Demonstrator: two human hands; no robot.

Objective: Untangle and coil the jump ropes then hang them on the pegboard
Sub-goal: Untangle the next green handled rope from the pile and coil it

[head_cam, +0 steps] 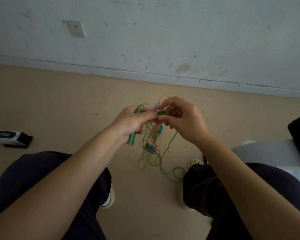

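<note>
A seated person holds a tangle of ropes (pixel 151 135) out in front of the knees, above the floor (pixel 59 104).

The left hand (pixel 132 122) has its fingers curled round a green handle (pixel 132 137). The handle's long axis runs steeply, its upper end near the thumb tipped slightly right and away, its lower end sticking out below the palm toward the person.

The right hand (pixel 182 118) pinches a second green handle (pixel 162 112) between thumb and forefinger; the other fingers are curled. This handle lies nearly level, long axis left to right, its free end pointing at the left hand's fingertips, which touch or nearly touch it.

Between and below the hands hang thin pink and green cords in loose loops, with small blue pieces (pixel 151 148) caught among them. The green cord (pixel 170 172) trails lowest and loops on the floor beside the right shoe (pixel 195 161). A pink loop (pixel 163 97) rises above the right hand's fingers.

A white wall (pixel 163 40) with a socket (pixel 76 28) stands beyond. A black and white box (pixel 10 137) lies on the floor at left.
</note>
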